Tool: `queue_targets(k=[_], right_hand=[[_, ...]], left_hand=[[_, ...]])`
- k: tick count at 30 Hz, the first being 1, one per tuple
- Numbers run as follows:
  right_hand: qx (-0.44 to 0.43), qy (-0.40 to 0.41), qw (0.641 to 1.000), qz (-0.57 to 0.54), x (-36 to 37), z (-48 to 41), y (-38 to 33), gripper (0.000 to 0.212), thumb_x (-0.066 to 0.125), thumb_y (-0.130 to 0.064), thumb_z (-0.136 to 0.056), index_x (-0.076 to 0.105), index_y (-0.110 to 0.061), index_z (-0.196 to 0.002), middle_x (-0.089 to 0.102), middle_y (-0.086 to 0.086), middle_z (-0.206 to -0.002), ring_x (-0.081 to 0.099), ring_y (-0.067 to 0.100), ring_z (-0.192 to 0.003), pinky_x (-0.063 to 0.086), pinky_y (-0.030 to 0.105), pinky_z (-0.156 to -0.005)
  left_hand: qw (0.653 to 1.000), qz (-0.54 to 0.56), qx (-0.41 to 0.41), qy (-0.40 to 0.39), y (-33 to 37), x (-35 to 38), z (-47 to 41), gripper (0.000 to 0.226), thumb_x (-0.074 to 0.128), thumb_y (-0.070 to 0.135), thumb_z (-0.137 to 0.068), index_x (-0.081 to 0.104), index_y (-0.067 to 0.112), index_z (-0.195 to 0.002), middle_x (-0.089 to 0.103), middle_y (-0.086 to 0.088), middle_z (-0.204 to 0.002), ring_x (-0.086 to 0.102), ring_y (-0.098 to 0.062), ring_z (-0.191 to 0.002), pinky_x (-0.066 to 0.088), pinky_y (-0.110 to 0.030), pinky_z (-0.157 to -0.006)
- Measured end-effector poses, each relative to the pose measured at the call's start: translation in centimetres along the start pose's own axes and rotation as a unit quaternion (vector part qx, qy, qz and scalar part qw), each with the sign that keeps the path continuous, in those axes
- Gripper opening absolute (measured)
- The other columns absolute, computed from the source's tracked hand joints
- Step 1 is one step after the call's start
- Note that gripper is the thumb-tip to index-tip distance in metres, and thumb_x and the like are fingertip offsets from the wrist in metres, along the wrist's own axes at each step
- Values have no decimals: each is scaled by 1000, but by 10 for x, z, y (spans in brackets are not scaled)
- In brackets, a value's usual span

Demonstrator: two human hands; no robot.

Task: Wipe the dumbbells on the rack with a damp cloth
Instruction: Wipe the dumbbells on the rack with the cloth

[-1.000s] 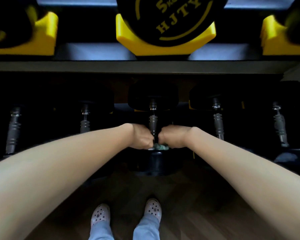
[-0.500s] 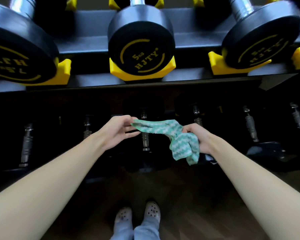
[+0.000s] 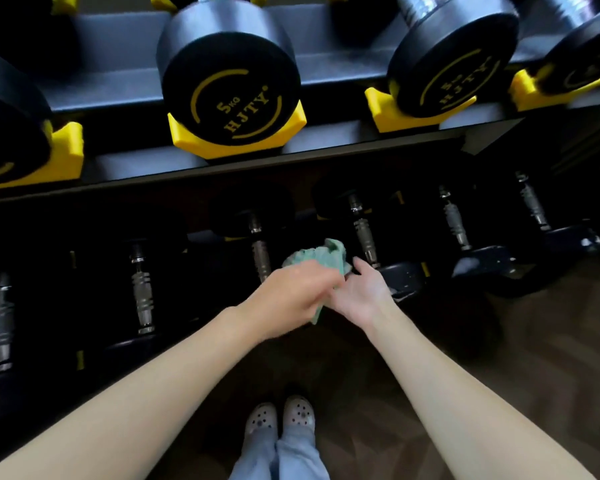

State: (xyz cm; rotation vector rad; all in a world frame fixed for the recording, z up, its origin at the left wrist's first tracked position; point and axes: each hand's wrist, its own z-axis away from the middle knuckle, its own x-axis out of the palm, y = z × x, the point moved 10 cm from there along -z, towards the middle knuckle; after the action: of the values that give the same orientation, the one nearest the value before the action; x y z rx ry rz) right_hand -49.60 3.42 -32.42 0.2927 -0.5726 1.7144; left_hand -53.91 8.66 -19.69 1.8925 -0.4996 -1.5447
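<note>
My left hand (image 3: 291,292) grips a bunched green-and-white cloth (image 3: 321,256) in front of the lower shelf. My right hand (image 3: 362,296) lies right beside it, palm showing and thumb straight, its fingers hidden under the cloth and the left hand. Just behind the hands, black dumbbells with chrome handles (image 3: 260,252) (image 3: 364,233) lie on the dark lower shelf. On the upper shelf a black 5 kg dumbbell (image 3: 229,98) sits in a yellow cradle (image 3: 187,140), with another dumbbell (image 3: 451,64) to its right.
The upper shelf's front edge (image 3: 309,159) juts out above the hands. More dumbbells fill the lower row to the left (image 3: 141,289) and right (image 3: 454,220). My feet in white clogs (image 3: 279,415) stand on dark wooden floor (image 3: 534,341) close to the rack.
The cloth was stretched between the two hands; now the hands have come together and it is bunched under the left hand. A second ago both hands were at a lower dumbbell handle.
</note>
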Motion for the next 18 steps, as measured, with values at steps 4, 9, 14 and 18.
queue_targets(k=[4,9,14,18], right_hand=[[-44,-87,995,26,14,19,-22,64,51,-49,-87,53,1,-127,59,22,-126,57,33,-117,45,42,-100],[-72,-78,991,80,-4,21,-48,45,55,-19,-85,54,-4,-127,63,15,-122,60,26,-114,49,40,-94],[-90,-92,981,146,-20,27,-73,32,46,-24,-95,58,-10,-120,66,10,-119,63,20,-110,49,36,-92],[-92,-97,977,167,-35,37,-102,33,50,-27,-89,59,-11,-117,67,8,-116,65,19,-107,49,34,-91]], left_hand=[[966,-128,143,-175,21,41,5,51,21,20,-73,69,7,-84,68,-5,-96,59,-24,-89,51,-38,-72],[977,132,-170,-7,-23,18,-20,18,38,19,-92,55,14,-94,57,5,-90,58,-20,-78,51,-30,-66],[938,173,-294,66,-46,32,-45,21,62,35,-87,51,18,-91,51,7,-91,51,-9,-72,43,-22,-59],[858,305,-388,143,-55,44,-56,17,52,19,-94,47,16,-78,61,-5,-87,62,-17,-78,53,-28,-66]])
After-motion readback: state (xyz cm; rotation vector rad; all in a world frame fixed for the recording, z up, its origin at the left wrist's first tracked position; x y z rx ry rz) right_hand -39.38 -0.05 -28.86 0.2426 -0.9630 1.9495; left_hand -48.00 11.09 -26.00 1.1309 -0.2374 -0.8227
